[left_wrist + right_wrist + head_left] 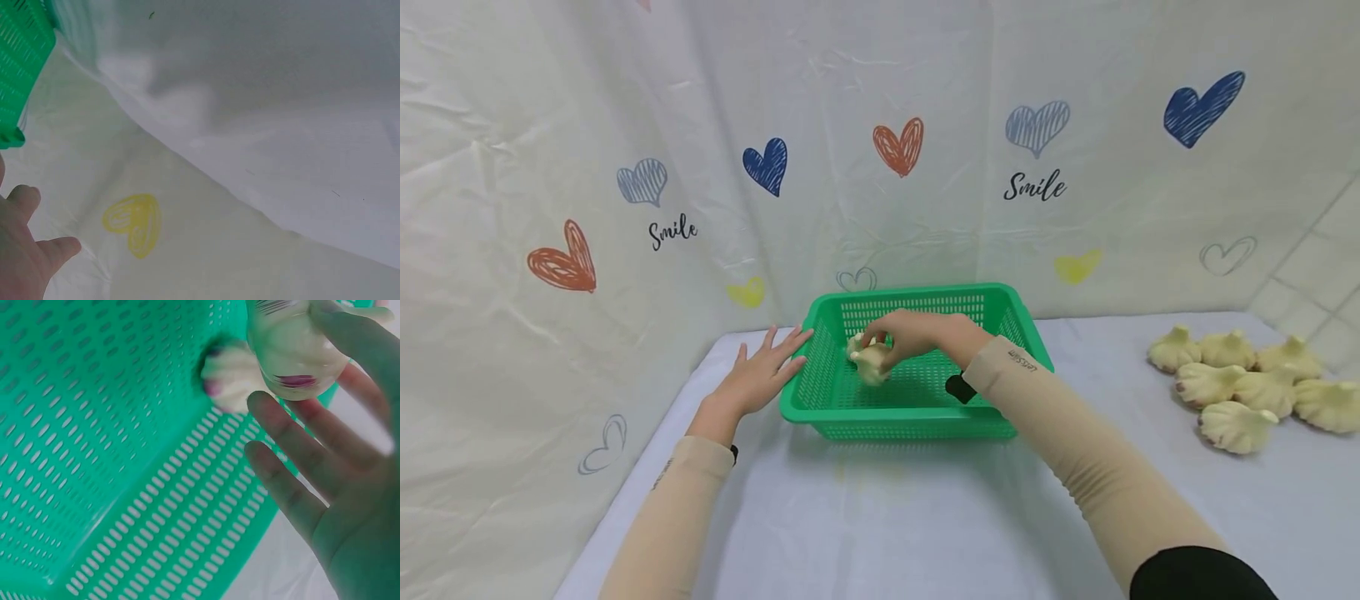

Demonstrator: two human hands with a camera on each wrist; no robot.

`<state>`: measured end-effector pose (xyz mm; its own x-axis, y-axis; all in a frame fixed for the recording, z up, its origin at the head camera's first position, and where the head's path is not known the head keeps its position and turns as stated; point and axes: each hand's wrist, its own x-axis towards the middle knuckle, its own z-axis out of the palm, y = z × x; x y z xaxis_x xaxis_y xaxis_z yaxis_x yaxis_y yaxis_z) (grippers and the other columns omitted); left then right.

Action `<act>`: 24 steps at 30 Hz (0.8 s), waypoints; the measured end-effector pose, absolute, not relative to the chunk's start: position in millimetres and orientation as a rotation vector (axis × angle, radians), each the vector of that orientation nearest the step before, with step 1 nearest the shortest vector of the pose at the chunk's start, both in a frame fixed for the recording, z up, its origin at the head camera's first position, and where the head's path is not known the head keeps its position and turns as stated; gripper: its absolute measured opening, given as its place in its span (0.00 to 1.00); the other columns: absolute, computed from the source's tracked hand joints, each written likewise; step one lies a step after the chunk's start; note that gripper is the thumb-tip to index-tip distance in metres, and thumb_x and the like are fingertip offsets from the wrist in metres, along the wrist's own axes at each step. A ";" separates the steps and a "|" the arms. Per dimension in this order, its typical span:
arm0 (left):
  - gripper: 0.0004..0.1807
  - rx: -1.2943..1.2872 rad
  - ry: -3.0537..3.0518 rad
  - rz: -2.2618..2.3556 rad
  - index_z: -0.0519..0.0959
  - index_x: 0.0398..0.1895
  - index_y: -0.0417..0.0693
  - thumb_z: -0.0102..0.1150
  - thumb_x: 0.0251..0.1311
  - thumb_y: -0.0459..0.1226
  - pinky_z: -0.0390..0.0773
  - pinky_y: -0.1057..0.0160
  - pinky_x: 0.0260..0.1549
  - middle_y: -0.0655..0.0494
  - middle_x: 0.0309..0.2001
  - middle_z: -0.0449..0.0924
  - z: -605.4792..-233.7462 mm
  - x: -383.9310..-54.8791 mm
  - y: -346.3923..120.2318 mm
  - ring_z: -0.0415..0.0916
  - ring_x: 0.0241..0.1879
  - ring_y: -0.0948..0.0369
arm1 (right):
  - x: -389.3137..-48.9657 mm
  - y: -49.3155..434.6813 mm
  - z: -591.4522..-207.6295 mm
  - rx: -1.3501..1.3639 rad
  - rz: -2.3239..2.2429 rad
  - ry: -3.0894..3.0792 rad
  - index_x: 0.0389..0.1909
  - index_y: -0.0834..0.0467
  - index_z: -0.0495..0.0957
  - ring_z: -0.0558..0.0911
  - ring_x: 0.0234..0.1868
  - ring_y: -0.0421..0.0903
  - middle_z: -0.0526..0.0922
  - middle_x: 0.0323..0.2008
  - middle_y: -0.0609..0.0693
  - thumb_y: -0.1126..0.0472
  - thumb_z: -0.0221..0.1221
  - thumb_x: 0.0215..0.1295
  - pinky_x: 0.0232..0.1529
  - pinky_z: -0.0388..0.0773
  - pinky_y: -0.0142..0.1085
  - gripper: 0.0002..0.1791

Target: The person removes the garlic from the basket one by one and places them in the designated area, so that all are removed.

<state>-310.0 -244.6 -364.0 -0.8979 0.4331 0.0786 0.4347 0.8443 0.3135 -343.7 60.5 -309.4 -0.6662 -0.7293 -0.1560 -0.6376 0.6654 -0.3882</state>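
A green plastic basket (pixel 910 414) with slotted walls stands on the table. Inside it, my right hand (pixel 913 332) pinches a garlic bulb (pixel 871 365) between thumb and fingers. In the right wrist view this garlic bulb (pixel 297 356) has purple marks, and two fingers stretch out below it. Another garlic bulb (pixel 232 378) lies behind it on the basket's floor, mostly covered in the head view. My left hand (pixel 760 377), fingers spread and straight, has its fingertips at the basket's left rim. The left wrist view catches only part of that left hand (pixel 28 244).
Several garlic bulbs (pixel 1243 379) lie grouped on the table's right side. A white cloth (pixel 850 525) covers the table. Behind it hangs a pale sheet (pixel 835 83) printed with hearts and words.
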 end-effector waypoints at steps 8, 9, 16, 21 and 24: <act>0.34 -0.709 -3.023 -0.487 0.50 0.84 0.62 0.34 0.81 0.59 0.26 0.27 0.68 0.58 0.82 0.45 -363.3 -309.7 -243.7 0.28 0.81 0.46 | -338.6 90.2 -300.0 -1.023 -0.634 2.590 0.64 0.53 0.78 0.84 0.52 0.49 0.79 0.57 0.53 0.58 0.70 0.65 0.51 0.81 0.42 0.26; 0.34 -0.710 -3.023 -0.483 0.50 0.84 0.62 0.33 0.81 0.59 0.26 0.27 0.68 0.58 0.82 0.45 -363.1 -309.8 -243.8 0.28 0.81 0.46 | -337.6 93.3 -298.9 -1.018 -0.666 2.586 0.63 0.53 0.78 0.85 0.52 0.49 0.79 0.57 0.52 0.59 0.70 0.65 0.52 0.81 0.42 0.26; 0.35 -0.718 -3.026 -0.438 0.50 0.84 0.62 0.32 0.80 0.60 0.25 0.27 0.68 0.57 0.82 0.46 -361.6 -309.7 -243.8 0.28 0.81 0.44 | -321.5 107.8 -289.4 -1.033 -0.754 2.641 0.63 0.58 0.78 0.86 0.47 0.47 0.81 0.54 0.52 0.60 0.70 0.65 0.50 0.82 0.41 0.26; 0.34 -0.727 -3.024 -0.432 0.50 0.84 0.61 0.34 0.81 0.58 0.25 0.26 0.68 0.56 0.82 0.46 -359.9 -309.5 -243.4 0.29 0.81 0.43 | -309.0 116.8 -283.2 -1.039 -0.749 2.706 0.63 0.59 0.79 0.86 0.48 0.50 0.83 0.53 0.51 0.60 0.72 0.64 0.49 0.83 0.42 0.27; 0.34 -0.725 -3.027 -0.425 0.50 0.84 0.61 0.34 0.81 0.58 0.25 0.27 0.68 0.56 0.82 0.46 -359.1 -308.9 -243.5 0.29 0.81 0.43 | -302.1 122.7 -280.7 -1.061 -0.728 2.733 0.63 0.59 0.79 0.85 0.48 0.50 0.83 0.53 0.50 0.59 0.72 0.63 0.49 0.83 0.43 0.27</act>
<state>-308.9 -243.5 -359.1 -0.8935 0.4446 0.0627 0.4446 0.8568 0.2610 -302.1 122.7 -280.7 -0.7470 -0.6621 0.0596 -0.6041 0.6387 -0.4767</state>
